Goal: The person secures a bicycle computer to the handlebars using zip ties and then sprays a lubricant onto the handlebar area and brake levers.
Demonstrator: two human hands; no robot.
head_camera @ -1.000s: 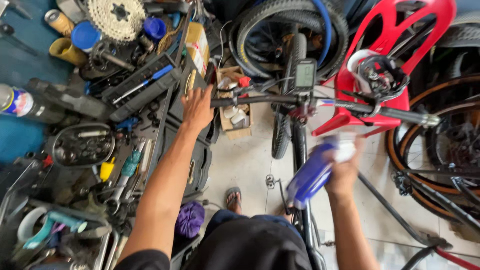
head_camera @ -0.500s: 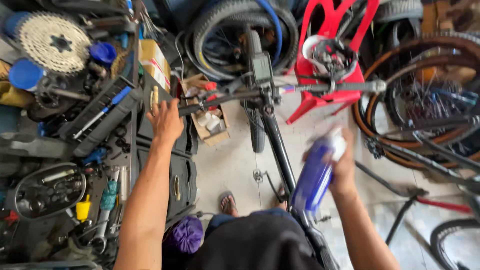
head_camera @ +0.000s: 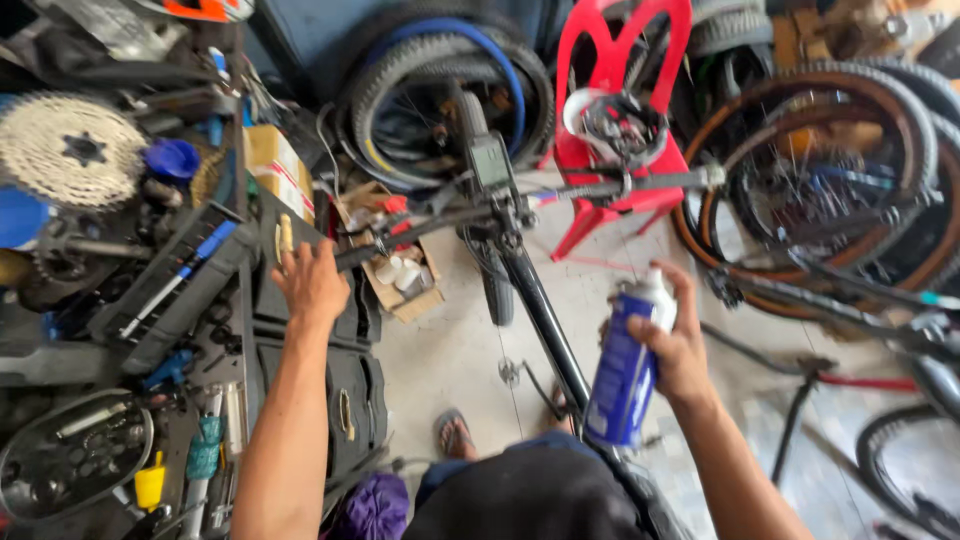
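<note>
Spray can (head_camera: 625, 360): blue with a white top, tilted, at about 4 o'clock in the view, just right of the black bike frame (head_camera: 545, 320).
Right hand (head_camera: 675, 345): fingers are closed around the spray can, one finger is on the top.
Left hand (head_camera: 312, 283): fingers are apart and hold nothing, reaching to 10 o'clock, near the left handlebar grip (head_camera: 352, 257).
Handlebar (head_camera: 560, 195): lies across the middle, at 12 o'clock from the person.
Red chair (head_camera: 620, 120): behind the handlebar, at 1 o'clock.
Tool tray (head_camera: 170, 290): black, at 9 o'clock.

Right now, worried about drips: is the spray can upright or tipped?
Nearly upright, leaning slightly: the blue spray can sits in the right hand, white nozzle end on top.
</note>
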